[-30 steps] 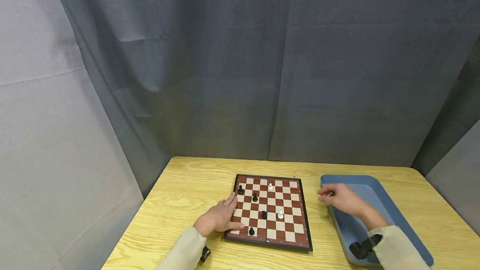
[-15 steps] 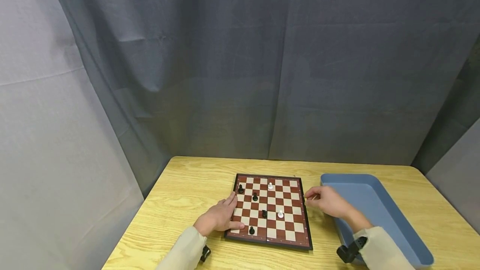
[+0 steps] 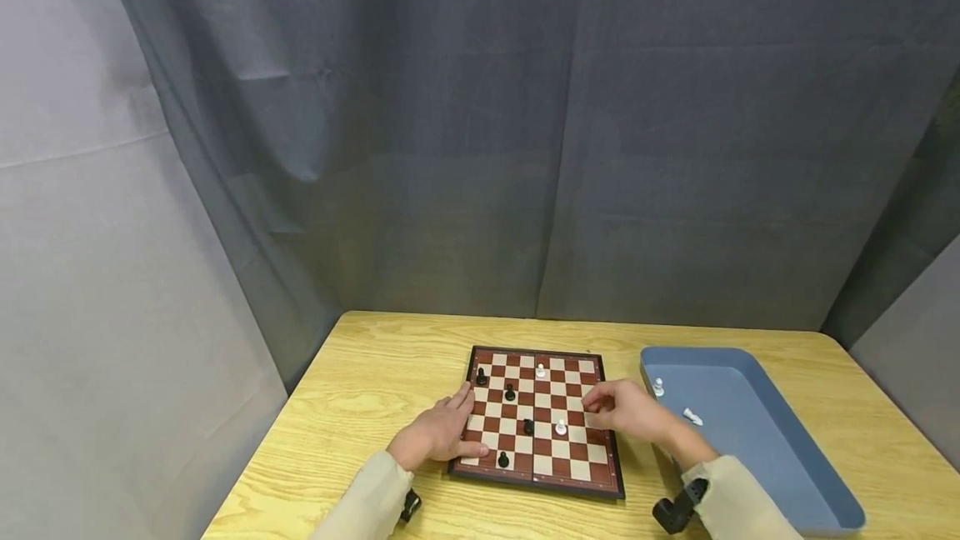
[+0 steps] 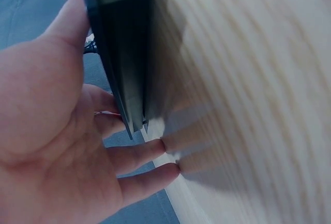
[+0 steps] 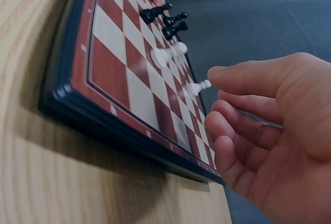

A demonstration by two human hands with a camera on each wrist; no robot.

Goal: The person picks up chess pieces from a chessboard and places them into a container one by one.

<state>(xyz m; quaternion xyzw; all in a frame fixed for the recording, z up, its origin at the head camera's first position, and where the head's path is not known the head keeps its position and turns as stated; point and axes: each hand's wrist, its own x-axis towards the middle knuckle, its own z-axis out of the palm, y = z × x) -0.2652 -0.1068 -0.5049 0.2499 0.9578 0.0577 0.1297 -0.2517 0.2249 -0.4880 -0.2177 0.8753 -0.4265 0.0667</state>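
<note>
My left hand (image 3: 438, 432) rests along the left edge of a red-and-white chessboard (image 3: 555, 469), fingers extended. In the left wrist view, its fingertips reach the tabletop beside the board's dark side. Over the board's right part hovers my right hand (image 3: 633, 415), fingers loosely bent. The right wrist view has its thumb and forefinger slightly apart, nothing visible between them. Nearest to it stands a white pawn (image 3: 561, 427); another white pawn (image 3: 541, 371) is farther back. Several black pieces, among them a black pawn (image 3: 510, 392), occupy the left half.
A blue tray (image 3: 783, 432) lies right of the board. Inside it are a white pawn (image 3: 657, 387) by the left wall and a white piece (image 3: 692, 417) on its side. Grey curtains (image 3: 450, 148) hang behind the wooden table (image 3: 375, 365).
My right hand has moved left from the tray's left rim to above the board, uncovering two white pieces in the tray. My left hand and the pieces on the board stay put.
</note>
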